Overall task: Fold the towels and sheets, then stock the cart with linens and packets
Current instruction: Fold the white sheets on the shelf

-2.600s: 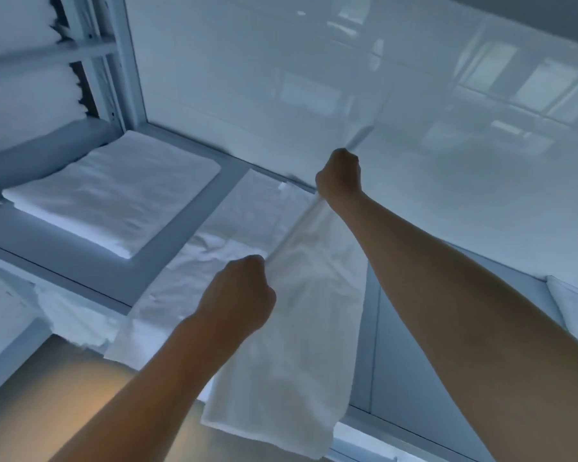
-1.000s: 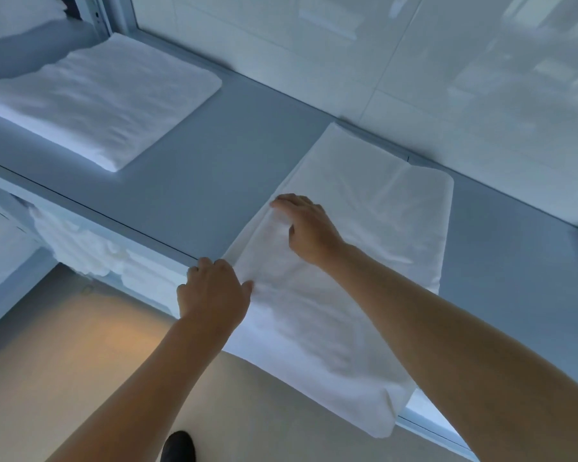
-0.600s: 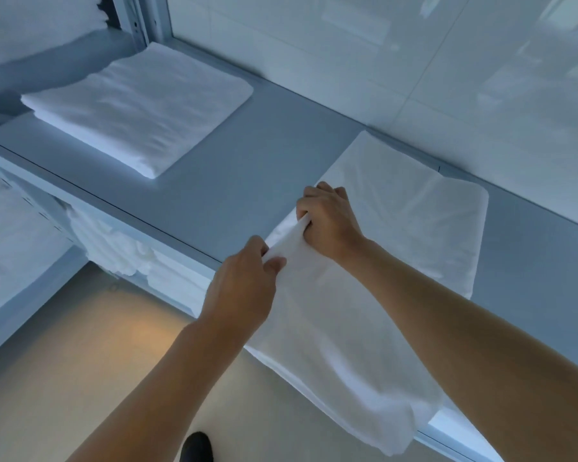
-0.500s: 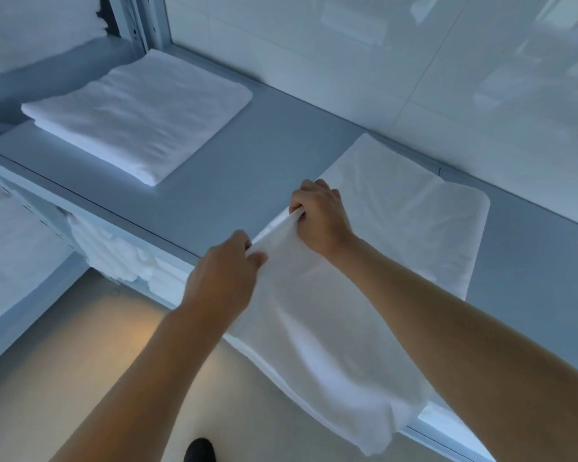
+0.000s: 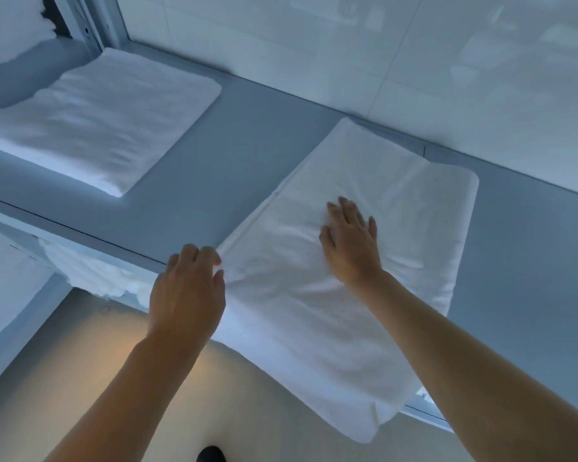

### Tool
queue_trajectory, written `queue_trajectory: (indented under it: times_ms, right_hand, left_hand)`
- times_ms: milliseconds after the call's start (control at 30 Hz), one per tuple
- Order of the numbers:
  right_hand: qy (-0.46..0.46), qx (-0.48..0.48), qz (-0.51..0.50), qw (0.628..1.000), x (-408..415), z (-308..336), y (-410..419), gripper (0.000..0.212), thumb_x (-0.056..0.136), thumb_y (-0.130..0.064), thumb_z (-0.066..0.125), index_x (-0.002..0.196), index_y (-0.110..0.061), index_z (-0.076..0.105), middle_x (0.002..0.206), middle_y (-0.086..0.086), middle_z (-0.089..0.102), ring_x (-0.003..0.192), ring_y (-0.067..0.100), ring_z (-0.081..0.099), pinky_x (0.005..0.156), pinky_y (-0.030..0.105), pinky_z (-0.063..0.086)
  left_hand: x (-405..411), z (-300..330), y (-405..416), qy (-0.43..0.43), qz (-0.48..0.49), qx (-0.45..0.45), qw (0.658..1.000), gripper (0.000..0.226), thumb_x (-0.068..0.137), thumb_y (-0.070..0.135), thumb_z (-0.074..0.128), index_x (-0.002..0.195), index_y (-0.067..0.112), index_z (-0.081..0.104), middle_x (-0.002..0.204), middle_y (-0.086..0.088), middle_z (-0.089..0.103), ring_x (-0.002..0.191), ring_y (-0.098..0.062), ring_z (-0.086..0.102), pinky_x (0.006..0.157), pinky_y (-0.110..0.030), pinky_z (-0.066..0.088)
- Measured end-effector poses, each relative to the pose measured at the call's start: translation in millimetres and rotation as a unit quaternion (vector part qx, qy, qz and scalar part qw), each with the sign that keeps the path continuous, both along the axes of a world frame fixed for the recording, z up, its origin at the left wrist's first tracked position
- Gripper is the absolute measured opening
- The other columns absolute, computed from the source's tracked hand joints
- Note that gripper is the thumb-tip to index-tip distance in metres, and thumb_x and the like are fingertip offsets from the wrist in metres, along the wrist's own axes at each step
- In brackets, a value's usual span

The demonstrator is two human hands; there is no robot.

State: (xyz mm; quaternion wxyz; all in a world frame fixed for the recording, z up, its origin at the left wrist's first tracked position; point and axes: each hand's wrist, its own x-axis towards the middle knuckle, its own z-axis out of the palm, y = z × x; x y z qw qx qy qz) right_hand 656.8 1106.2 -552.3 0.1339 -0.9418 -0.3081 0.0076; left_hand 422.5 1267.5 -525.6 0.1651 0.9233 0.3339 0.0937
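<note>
- Two hands in frame, both working one white towel at centre-right.
- Towel lies folded on the grey shelf surface, long axis running from the tiled wall at upper right down toward the lower centre. Its near end hangs past the shelf's front edge.
- Right hand: flat on top of the towel, palm down, fingers straight and slightly spread, grasping nothing. Small wrinkles bunch just beside its thumb.
- Left hand: at the towel's left edge, right where it crosses the shelf front. Fingers loosely bent, tips touching or nearly touching the cloth edge; nothing visibly pinched. Reads as released, not clenched.
- Second folded towel sits at upper left on the same shelf, squared up, well apart from the first one.
- More white linen shows on a lower level under the shelf edge, left of centre; detail blurred.
- Another white pile at the far upper left corner, behind a metal upright.
- Beige floor at lower left, dark shoe tip at the bottom edge.
</note>
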Motion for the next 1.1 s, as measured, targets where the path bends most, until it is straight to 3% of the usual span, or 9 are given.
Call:
queue_trajectory:
  times_ms: [167, 333, 500, 700, 867, 1033, 1100]
  right_hand:
    - [0.013, -0.026, -0.074, 0.997, 20, -10, -71, 0.060, 0.106, -0.042, 0.035, 0.162, -0.022, 0.026, 0.171, 0.004, 0.019, 0.157, 0.023, 0.015, 0.125, 0.054, 0.013]
    - [0.018, -0.036, -0.060, 0.997, 21, -20, -94, 0.068, 0.103, -0.052, 0.027, 0.164, -0.025, 0.015, 0.173, 0.000, 0.009, 0.159, 0.019, 0.007, 0.127, 0.047, 0.009]
    - [0.020, -0.055, -0.001, 0.998, 19, -21, -111, 0.076, 0.099, -0.060, 0.019, 0.165, -0.024, 0.006, 0.173, -0.003, 0.002, 0.159, 0.016, 0.000, 0.128, 0.045, 0.006]
    - [0.023, -0.067, 0.066, 0.995, 11, -19, -153, 0.075, 0.099, -0.061, 0.021, 0.165, -0.027, 0.007, 0.173, -0.008, 0.001, 0.159, 0.012, -0.002, 0.128, 0.045, 0.007]
    - [0.013, -0.076, 0.114, 0.990, -9, -15, -193, 0.073, 0.102, -0.056, 0.030, 0.165, -0.026, 0.008, 0.173, -0.008, 0.001, 0.159, 0.011, -0.001, 0.128, 0.043, 0.008]
    - [0.042, -0.062, 0.134, 0.988, -20, -13, -222, 0.071, 0.102, -0.057, 0.028, 0.165, -0.027, 0.013, 0.173, -0.010, 0.004, 0.158, 0.009, 0.000, 0.128, 0.039, 0.008]
    - [0.037, -0.040, 0.124, 0.991, -3, -7, -231, 0.067, 0.103, -0.052, 0.032, 0.164, -0.026, 0.021, 0.172, -0.008, 0.012, 0.158, 0.011, 0.009, 0.126, 0.039, 0.013]
  left_hand:
    - [68, 0, -17, 0.000, -0.210, 0.004, 0.978, 0.040, 0.103, 0.034, 0.054, 0.139, 0.018, 0.056, 0.139, -0.002, 0.055, 0.129, -0.025, 0.052, 0.102, -0.044, 0.046]
    - [144, -12, -23, 0.075, -0.309, 0.071, 0.945, 0.058, 0.106, 0.049, 0.036, 0.159, 0.026, 0.029, 0.168, -0.001, 0.023, 0.155, -0.025, 0.019, 0.121, -0.052, 0.024]
    - [152, -34, -32, 0.089, -0.299, 0.065, 0.948, 0.066, 0.102, 0.062, 0.016, 0.163, 0.038, 0.012, 0.173, 0.006, 0.008, 0.159, -0.021, 0.008, 0.127, -0.050, 0.010]
    - [107, -46, -88, 0.065, -0.229, 0.038, 0.970, 0.070, 0.099, 0.063, 0.017, 0.163, 0.035, 0.018, 0.172, 0.003, 0.014, 0.158, -0.025, 0.013, 0.125, -0.054, 0.015]
    - [63, -44, -141, 0.090, -0.209, 0.017, 0.974, 0.073, 0.100, 0.062, 0.019, 0.164, 0.029, 0.014, 0.173, -0.002, 0.009, 0.159, -0.029, 0.008, 0.126, -0.055, 0.010]
    - [64, -27, -150, 0.097, -0.242, 0.026, 0.965, 0.074, 0.098, 0.067, 0.021, 0.158, 0.026, 0.032, 0.165, -0.005, 0.030, 0.150, -0.034, 0.029, 0.119, -0.061, 0.025]
    - [93, -24, -131, 0.078, -0.279, 0.041, 0.956, 0.070, 0.101, 0.066, 0.022, 0.159, 0.027, 0.028, 0.169, -0.002, 0.022, 0.154, -0.030, 0.021, 0.121, -0.061, 0.022]
